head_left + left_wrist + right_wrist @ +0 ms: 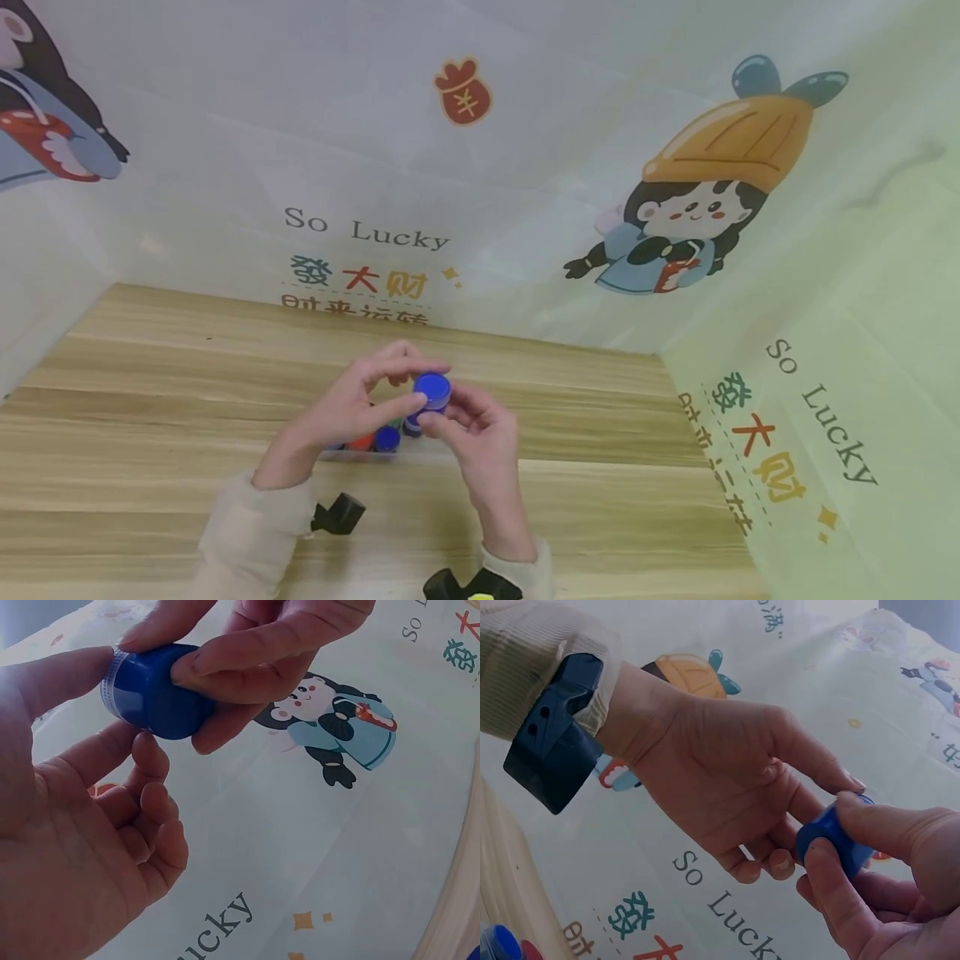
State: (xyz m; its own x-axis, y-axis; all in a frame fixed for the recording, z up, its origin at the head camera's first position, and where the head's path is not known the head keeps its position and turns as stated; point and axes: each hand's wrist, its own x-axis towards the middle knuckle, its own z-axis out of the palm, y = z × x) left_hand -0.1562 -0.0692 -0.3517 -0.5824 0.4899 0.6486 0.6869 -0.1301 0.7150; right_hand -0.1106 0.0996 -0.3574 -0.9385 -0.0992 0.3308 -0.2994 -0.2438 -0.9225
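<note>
Cream ribbed sleeves (540, 656) bear black wrist mounts (555, 742) — blocky, angular.

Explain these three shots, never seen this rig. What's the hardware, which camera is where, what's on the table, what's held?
There is no robot here: the left hand and right hand are a person's bare hands. The wide picture comes from a head-worn camera looking forward and down. The other two come from cameras worn on the left and right wrists; a black device shows at the left wrist.

Both hands hold one small blue jar above the wood-grain table: the left pinches its clear-rimmed end, the right grips the blue body. Below are more small containers, including a blue one and an orange-red one, partly hidden. A printed sheet hangs behind.
</note>
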